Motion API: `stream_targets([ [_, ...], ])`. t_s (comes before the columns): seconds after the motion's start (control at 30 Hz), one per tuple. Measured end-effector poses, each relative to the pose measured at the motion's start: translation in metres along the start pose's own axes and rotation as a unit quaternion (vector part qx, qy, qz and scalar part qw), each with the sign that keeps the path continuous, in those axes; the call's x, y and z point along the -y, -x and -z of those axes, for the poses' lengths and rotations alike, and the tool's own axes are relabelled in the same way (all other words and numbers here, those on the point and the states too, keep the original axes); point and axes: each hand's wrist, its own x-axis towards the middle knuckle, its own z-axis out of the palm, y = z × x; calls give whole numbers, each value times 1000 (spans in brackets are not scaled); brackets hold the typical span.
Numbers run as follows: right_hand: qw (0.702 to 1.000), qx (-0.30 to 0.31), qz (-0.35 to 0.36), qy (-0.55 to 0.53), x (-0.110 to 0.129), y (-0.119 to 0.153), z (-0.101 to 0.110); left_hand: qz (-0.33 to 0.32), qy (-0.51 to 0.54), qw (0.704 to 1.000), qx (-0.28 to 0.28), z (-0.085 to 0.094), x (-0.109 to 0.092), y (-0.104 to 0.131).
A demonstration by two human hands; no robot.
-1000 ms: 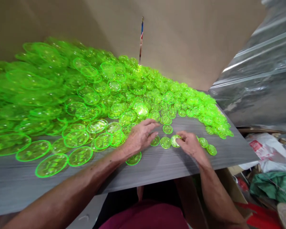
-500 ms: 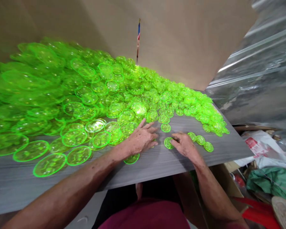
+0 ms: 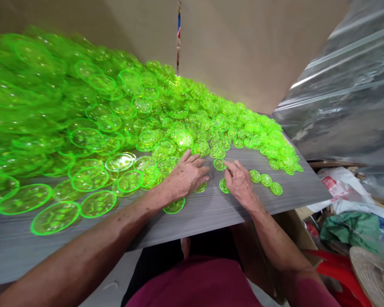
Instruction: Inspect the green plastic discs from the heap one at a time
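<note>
The right hand [image 3: 240, 181], its grip narrow, touched a translucent green disc [image 3: 219, 164] with a fingertip, just off the pile [image 3: 141, 115] on the counter [image 3: 208, 221]. The left hand [image 3: 187, 177], fingers loosely spread, lay over more discs.

Wide-angle stretch smears my pile's left edge [image 3: 25, 89]; glare whitens one disc [image 3: 183, 138], and soft shadow darkens the tabletop [image 3: 208, 213] below my hands.

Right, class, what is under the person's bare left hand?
Part of a round, translucent green disc peeks from under the bare left hand, on the grey wood-grain tabletop. The hand hides the rest and anything beneath the palm, which cannot be made out.
</note>
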Motion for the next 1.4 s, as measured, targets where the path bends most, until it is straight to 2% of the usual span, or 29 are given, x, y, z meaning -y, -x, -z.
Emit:
stream_targets([
  [0.1, 998, 61, 14, -6, -3, 8, 11, 1, -14, 1000, 12, 1, -1, 0],
  [0.23, 990, 136, 20, -10, -2, 19, 21, 0, -2, 1000, 1, -1, -3, 0],
  [0.37, 986, 158, 4, -48, -3, 24, 18, -9, -5, 1000, -5, -6, -2, 1],
  [0.43, 983, 166, 19, -79, -5, 27, 19, -11, -13, 1000, -7, -8, -1, 2],
  [0.63, 963, 223, 70, -132, -16, 36, 45, -22, -45, 999, -3, -6, 0, 2],
  [0.7, 966, 199, 57, -156, -18, 33, 52, -22, -51, 998, 6, -3, -2, 1],
  [0.77, 976, 133, 32, -167, -17, 28, 50, -22, -56, 998, 13, -1, -3, 1],
  [0.87, 993, 21, 14, -116, -12, 19, 30, -22, -60, 998, 9, 1, -4, 0],
  [0.93, 998, -6, 17, -64, -10, 16, 12, -20, -63, 998, 4, 0, -4, 0],
  [1.07, 1000, -2, -1, -1, -10, 14, -13, -18, -67, 998, -5, -2, -3, 1],
  [1.2, 999, 25, -23, 20, -13, 14, -17, -11, -60, 998, -11, -4, -1, 3],
  [1.4, 999, 36, -21, 12, -14, 11, -22, 1, -27, 999, -38, -4, -2, 4],
])
